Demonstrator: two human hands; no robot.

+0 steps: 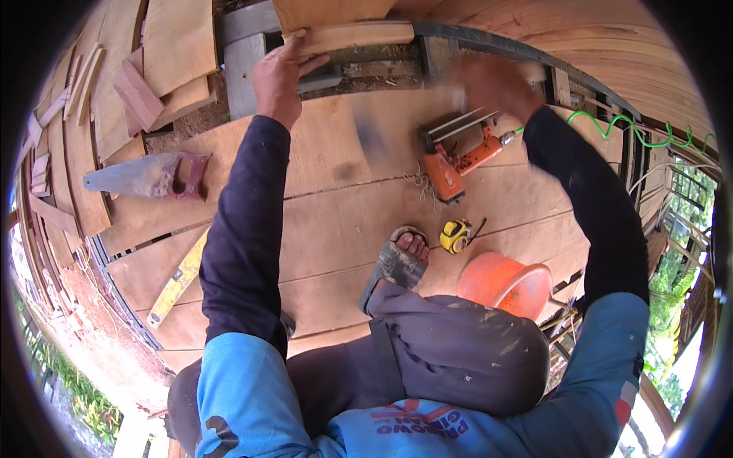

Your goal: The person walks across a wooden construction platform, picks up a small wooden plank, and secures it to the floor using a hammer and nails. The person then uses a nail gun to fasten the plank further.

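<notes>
At the far side my left hand [279, 80] grips the left end of a pale wooden strip [366, 35] between thumb and fingers. The strip lies along the edge of a wider board [328, 11], over a gap in the floor. My right hand [500, 85] is smeared by motion, its fingers curled round something. A dark blurred shape [372, 136] to its left looks like the head of a hammer, its handle barely visible. Just below that hand an orange nail gun [450, 169] lies on the planks, joined to a green coiled air hose [603, 126].
A handsaw [137, 177] and a yellow spirit level [179, 278] lie at the left. Near my sandalled foot [397, 267] are a yellow tape measure [456, 236] and an orange bucket [508, 284]. Wood offcuts [139, 91] lie at the far left, beside open joists [243, 76].
</notes>
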